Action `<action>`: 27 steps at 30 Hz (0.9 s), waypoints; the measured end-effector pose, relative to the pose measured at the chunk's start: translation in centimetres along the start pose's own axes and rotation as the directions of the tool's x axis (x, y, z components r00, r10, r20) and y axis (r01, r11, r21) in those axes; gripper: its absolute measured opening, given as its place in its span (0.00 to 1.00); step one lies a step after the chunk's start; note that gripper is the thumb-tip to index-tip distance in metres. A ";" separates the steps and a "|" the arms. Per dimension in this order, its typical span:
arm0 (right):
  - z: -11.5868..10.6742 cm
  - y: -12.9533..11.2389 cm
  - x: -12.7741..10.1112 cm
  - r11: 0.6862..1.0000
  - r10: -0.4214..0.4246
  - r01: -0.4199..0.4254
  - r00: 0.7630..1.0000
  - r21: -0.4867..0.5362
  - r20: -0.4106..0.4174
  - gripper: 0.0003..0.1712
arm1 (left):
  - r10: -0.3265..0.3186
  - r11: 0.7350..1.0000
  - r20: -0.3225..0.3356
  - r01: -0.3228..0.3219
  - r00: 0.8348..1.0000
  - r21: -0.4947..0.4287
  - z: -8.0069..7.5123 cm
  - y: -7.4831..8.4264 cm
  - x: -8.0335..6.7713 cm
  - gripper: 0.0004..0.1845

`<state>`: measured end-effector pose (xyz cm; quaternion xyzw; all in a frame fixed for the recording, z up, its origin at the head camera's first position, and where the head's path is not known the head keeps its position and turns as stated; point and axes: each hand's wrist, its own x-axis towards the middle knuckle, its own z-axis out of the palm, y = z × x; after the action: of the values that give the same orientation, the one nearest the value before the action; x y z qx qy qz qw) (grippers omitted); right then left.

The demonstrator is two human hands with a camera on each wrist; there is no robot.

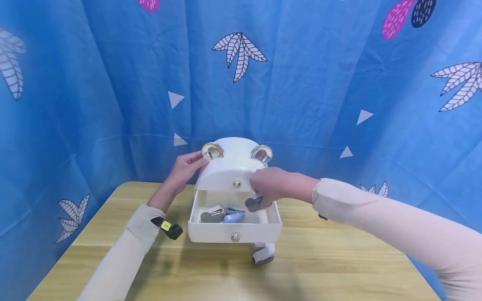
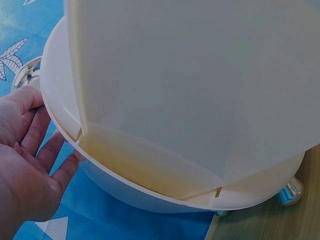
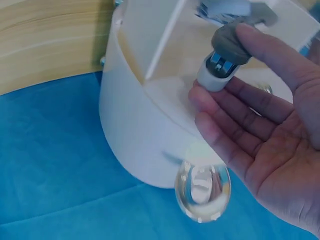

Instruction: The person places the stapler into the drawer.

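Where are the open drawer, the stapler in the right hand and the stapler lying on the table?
open drawer [image 1: 211, 232]: head view, on its white front wall.
stapler in the right hand [image 3: 225, 52]: right wrist view, on its grey end.
stapler on the table [image 1: 262, 253]: head view, on its white body.

Grey-white stapler [image 1: 254, 203] — over open drawer [image 1: 234, 231]

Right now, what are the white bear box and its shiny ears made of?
The white box looks like smooth, glossy plastic: light shines through its thin walls in the left wrist view, and the left hand rests against it. The round ears seem to be mirror-shiny metal or chrome-coated plastic, since they reflect the room; which one I cannot tell. The table looks like pale wood with grain lines, maybe laminate.
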<state>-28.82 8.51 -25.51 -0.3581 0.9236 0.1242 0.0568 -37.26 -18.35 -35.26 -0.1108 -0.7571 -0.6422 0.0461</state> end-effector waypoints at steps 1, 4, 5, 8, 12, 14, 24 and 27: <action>0.3 -0.2 0.2 1.000 0.013 -0.013 1.000 -0.014 0.009 0.26 | 0.001 1.000 0.001 -0.001 1.000 0.001 0.0 0.0 0.0 0.29; 1.1 -0.7 0.8 0.998 0.026 -0.024 0.999 -0.052 0.027 0.24 | -0.007 1.000 -0.002 0.007 1.000 0.002 0.0 -0.1 0.1 0.29; 1.4 -0.9 0.9 0.998 0.025 -0.024 0.999 -0.064 0.026 0.22 | -0.007 1.000 0.000 0.007 1.000 0.005 0.0 -0.1 0.2 0.29; 2.3 -1.0 1.2 0.993 -0.013 0.012 1.000 -0.120 -0.008 0.17 | -0.009 1.000 0.001 0.009 1.000 0.004 0.0 -0.1 0.2 0.29; 3.5 -1.0 1.4 0.980 -0.061 0.047 0.996 -0.191 -0.065 0.17 | -0.006 1.000 -0.001 0.006 1.000 0.002 -0.1 0.0 0.1 0.28; 4.0 -1.0 1.5 0.977 -0.071 0.053 0.994 -0.206 -0.080 0.18 | -0.008 1.000 -0.002 0.008 1.000 0.004 -0.1 0.0 0.1 0.28; 5.2 -0.9 1.6 0.960 -0.125 0.097 0.988 -0.264 -0.092 0.20 | -0.016 1.000 -0.009 0.016 1.000 0.013 -0.2 0.3 -0.2 0.28; 4.9 -0.8 1.2 0.979 -0.111 0.098 0.992 -0.181 -0.061 0.16 | -0.029 1.000 -0.004 0.029 1.000 0.010 -0.1 0.3 -0.2 0.29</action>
<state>-29.14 8.50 -30.66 -0.4139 0.8903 0.1899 -0.0016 -36.99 -18.45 -35.02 -0.0983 -0.7617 -0.6393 0.0387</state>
